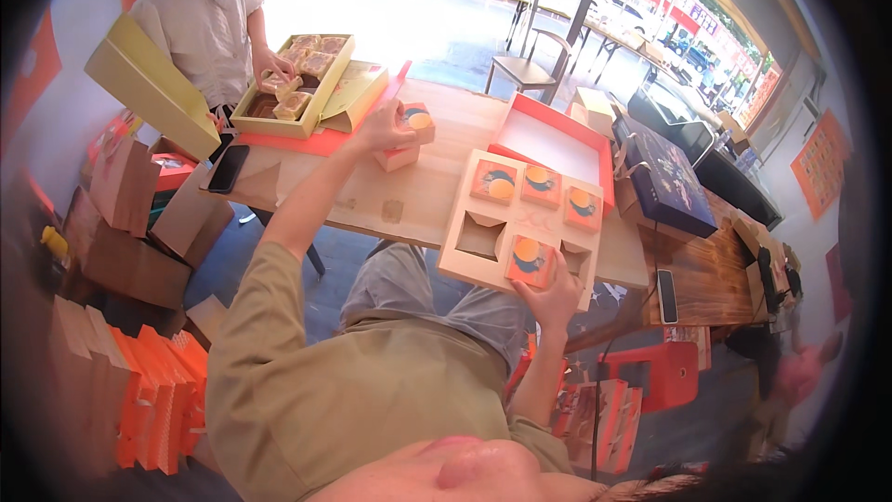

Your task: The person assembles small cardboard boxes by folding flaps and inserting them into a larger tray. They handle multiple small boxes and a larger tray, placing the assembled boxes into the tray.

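My left hand reaches over the table, fingers closed round a small orange box with a dark-and-yellow round picture on top. It is held just above another small box standing on the table. In front of me on the right, a pale insert tray with square slots holds several similar boxes. My right hand is at its near side, thumb and fingers closed about the near orange box. Two slots, one on each side of that box, show no box.
An open red box lies behind the tray, beside a dark blue box. Across the table, another person's hand touches wrapped pastries in a yellow-green box. A black phone lies at the left edge. A wooden chair stands beyond.
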The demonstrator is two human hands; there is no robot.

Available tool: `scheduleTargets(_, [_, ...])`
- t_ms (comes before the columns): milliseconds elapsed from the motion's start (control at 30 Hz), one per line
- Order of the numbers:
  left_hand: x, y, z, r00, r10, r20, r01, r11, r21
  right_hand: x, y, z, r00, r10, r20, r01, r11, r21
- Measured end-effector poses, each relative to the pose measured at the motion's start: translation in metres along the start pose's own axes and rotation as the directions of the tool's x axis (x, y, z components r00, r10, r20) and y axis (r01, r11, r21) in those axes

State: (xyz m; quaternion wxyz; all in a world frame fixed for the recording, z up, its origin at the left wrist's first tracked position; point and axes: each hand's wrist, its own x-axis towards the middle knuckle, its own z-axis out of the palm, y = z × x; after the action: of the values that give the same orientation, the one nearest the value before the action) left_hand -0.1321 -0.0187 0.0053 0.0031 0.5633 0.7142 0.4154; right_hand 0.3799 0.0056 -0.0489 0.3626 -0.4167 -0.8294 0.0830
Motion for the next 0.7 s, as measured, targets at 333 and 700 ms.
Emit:
scheduleTargets(333, [-0.051, 0.049, 0.078, 0.927, 0.374, 0.039, -0.324, 0.741, 0.589, -0.005, 0.017, -0.006, 0.999, 0.038, -0.027, -0.039, 0.998, -0.055])
scheduleTargets(700, [-0.122, 0.167, 0.095, 0.931, 0.357, -0.073, -0.350, 0.932, 0.091, 0.009, -0.005, 0.013, 1.000, 0.016, -0.026, -0.016, 0.999, -0.028])
